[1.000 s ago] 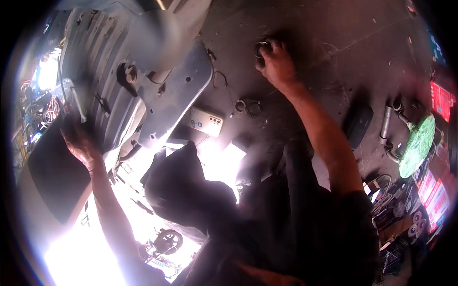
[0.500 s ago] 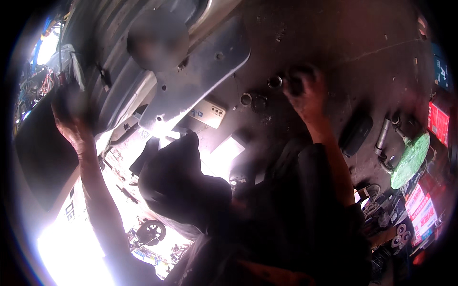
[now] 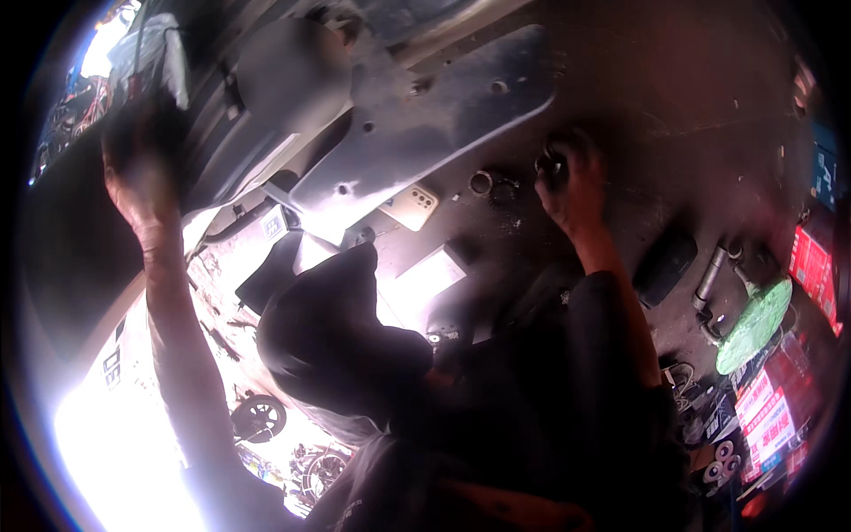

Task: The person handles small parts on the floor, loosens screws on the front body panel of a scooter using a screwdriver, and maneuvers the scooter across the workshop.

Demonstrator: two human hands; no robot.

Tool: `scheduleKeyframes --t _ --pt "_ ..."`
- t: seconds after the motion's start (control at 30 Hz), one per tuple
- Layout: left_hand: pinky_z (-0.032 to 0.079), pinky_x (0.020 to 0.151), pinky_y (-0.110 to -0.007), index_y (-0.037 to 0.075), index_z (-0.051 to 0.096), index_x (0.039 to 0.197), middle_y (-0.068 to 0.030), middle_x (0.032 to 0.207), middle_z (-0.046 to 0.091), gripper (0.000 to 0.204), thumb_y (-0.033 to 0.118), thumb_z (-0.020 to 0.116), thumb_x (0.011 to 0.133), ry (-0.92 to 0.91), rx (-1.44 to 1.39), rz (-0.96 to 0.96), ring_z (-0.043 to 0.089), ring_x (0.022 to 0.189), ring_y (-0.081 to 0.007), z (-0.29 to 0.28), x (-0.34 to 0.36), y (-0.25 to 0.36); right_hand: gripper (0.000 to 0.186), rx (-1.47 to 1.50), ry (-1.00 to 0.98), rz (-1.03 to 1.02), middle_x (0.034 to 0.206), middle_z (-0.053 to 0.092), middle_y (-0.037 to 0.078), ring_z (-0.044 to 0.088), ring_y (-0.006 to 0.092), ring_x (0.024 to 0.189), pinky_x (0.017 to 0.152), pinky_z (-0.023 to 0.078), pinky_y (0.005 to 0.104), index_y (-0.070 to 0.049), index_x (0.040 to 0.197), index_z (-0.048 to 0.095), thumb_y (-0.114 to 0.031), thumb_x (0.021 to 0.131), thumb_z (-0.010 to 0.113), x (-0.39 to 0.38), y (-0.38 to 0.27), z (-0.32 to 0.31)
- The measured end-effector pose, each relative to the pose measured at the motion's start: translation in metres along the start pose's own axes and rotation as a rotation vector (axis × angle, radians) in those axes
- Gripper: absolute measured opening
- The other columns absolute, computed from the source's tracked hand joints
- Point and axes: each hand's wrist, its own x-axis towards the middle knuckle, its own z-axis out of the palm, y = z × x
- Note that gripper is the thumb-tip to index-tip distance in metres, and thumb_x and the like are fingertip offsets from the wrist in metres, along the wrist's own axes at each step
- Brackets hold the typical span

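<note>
My right hand [image 3: 574, 186] is closed around a small dark ring-shaped part [image 3: 550, 166] just above the dark floor. Its fingertips are in shadow. Left of it, another metal ring [image 3: 480, 183] lies on the floor beside a dark round piece [image 3: 504, 190]. At the far left, my left hand [image 3: 142, 191] is raised against a dark curved panel [image 3: 66, 257]. Shadow and blur hide its fingers, so whether it grips anything does not show. Between the hands, a grey metal plate with holes [image 3: 417, 124] slants across the view.
A pale phone [image 3: 415, 207] and a bright white box [image 3: 436, 270] lie below the plate. To the right are a black case [image 3: 667, 269], a metal tube tool [image 3: 710, 277], a green oval object [image 3: 756, 326] and red boxes [image 3: 814, 277]. A spoked wheel [image 3: 259, 418] shows lower left.
The view has shifted, so the plate and phone appear farther right. The ring beside my right hand's fingertips is now in its grasp. My left hand stays by the panel.
</note>
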Motion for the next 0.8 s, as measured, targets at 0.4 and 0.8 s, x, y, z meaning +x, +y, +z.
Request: scheduleKeyframes --t 0.4,0.8 --pt "0.046 0.088 -0.037 0.012 0.058 0.115 -0.0146 0.112 0.057 0.032 0.007 0.045 0.085 0.003 0.033 -0.03 0.058 0.1 -0.0297 -0.016 0.001 0.023 0.046 -0.229 -0.316 -0.313 0.131 0.039 0.012 0.035 0.0366 0.121 0.096 0.029 0.0571 -0.015 0.115 0.054 -0.035 0.075 0.065 -0.03 -0.028 0.042" --pt "0.034 0.102 -0.034 0.005 0.044 0.128 -0.0103 0.135 0.041 0.041 0.019 0.048 0.09 -0.092 1.262 0.166 0.041 0.122 -0.0246 0.001 -0.001 0.028 0.086 0.031 -0.776 -0.287 0.135 0.028 0.026 0.033 0.0444 0.122 0.1 0.029 0.0547 -0.017 0.138 0.029 -0.037 0.067 0.074 -0.011 -0.127 0.127"
